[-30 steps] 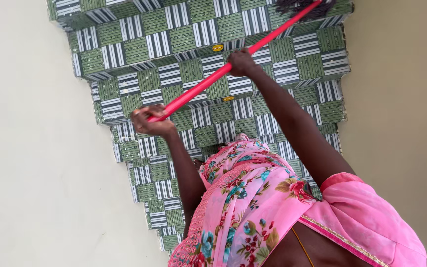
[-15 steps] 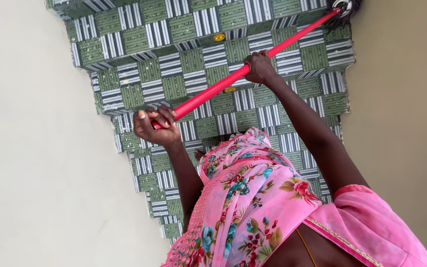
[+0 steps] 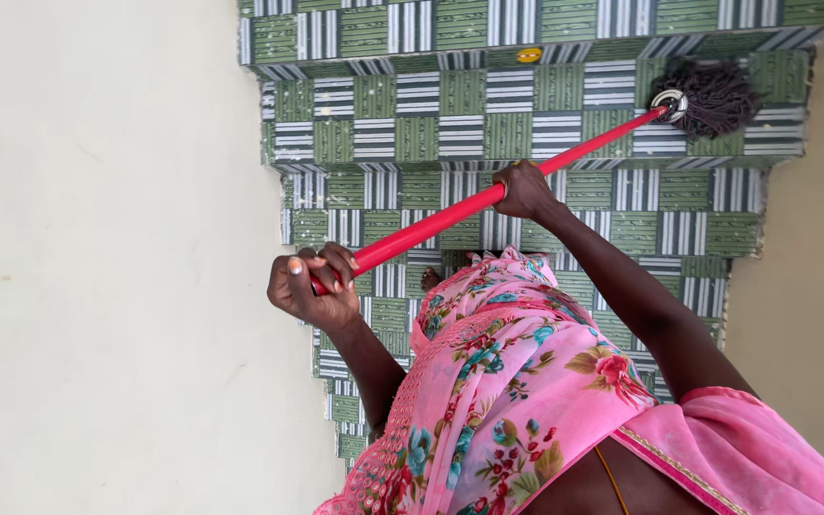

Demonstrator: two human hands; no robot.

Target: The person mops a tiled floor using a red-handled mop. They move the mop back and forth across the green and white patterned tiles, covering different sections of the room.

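Left hand [image 3: 315,286]: closed round lower end of red mop handle [image 3: 450,214]
Right hand [image 3: 524,188]: gripping handle midway
Mop head [image 3: 712,97]: on green tiled stair [image 3: 488,133], far end of handle

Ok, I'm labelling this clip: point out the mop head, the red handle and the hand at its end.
mop head [image 3: 717,95], head view, on the dark strands.
red handle [image 3: 431,221], head view, mid-shaft between the hands.
left hand [image 3: 315,291], head view, on the knuckles.
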